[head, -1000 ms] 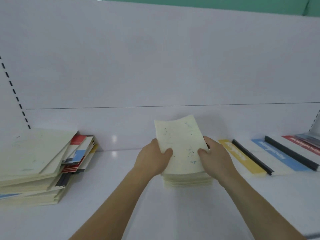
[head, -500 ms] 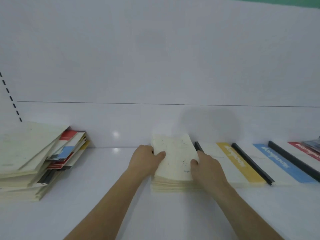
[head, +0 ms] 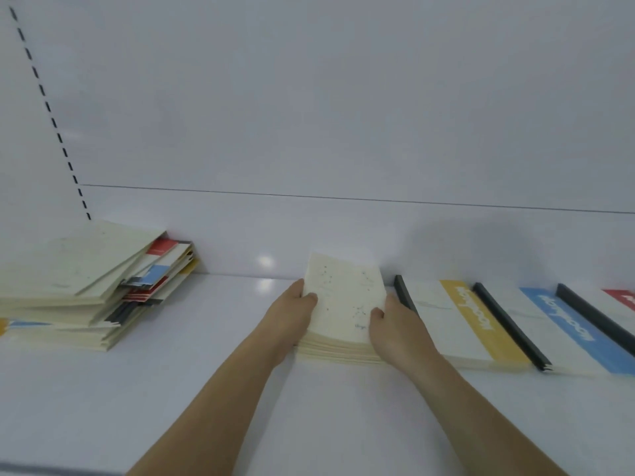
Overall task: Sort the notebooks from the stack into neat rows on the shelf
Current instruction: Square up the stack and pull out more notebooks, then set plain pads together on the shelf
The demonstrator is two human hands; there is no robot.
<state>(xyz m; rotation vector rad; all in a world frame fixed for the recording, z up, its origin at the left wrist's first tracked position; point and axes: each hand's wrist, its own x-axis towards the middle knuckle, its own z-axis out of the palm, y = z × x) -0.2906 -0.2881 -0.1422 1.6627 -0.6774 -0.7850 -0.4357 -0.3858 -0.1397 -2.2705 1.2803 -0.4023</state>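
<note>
Resting flat on the white shelf (head: 206, 389), a small pile of cream notebooks (head: 343, 314) sits near the middle of the view, close to the shelf's white back panel (head: 309, 115), its top cover speckled with small dark dots. The left hand (head: 292, 316) holds the pile's left edge, thumb curled over the top cover and the other fingers hidden down the side; the right hand (head: 395, 329) grasps the right edge in the same way, thumb lying on the cover near a tiny printed mark. Both forearms reach in from the bottom of the frame. Just to the right of the pile, and touching or nearly touching the right hand, lies a row of larger white notebooks with dark spines: one with a yellow band (head: 477, 324), next to it one with a blue band (head: 567, 328), and at the far right edge the corner of one with a red band (head: 622, 298). Well apart to the left stands the untidy stack (head: 75, 286), its notebooks fanned out at different angles, big cream covers on top and red, blue and dark-edged covers poking out beneath them on the right side. A dashed line of slots (head: 44, 97) runs down the back panel above that stack.
</note>
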